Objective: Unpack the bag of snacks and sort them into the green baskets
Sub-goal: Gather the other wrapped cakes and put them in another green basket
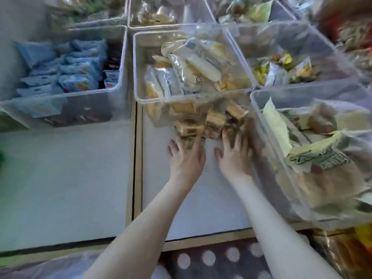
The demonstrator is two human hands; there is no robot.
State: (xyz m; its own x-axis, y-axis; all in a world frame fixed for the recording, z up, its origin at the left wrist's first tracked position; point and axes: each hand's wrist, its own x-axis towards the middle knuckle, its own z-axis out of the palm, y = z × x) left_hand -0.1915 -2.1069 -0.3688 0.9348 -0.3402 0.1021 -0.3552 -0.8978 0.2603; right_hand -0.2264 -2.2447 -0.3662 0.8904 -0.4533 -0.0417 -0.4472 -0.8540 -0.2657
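The brown snack packets point(203, 125) are lying in a small heap on the white counter point(70, 178), pressing against the front wall of the middle clear bin point(191, 100). We are resting our left hand point(186, 156) on the nearest packet, its fingers spread and lying flat over it. Our right hand point(234, 152) is sitting just beside it, its fingertips blurring among the packets, so we cannot tell whether it is pinching one. Pale wrapped snacks are filling the middle bin. The right clear bin point(255, 101) is holding larger tan packs, and the left clear bin point(80, 93) is holding blue packets.
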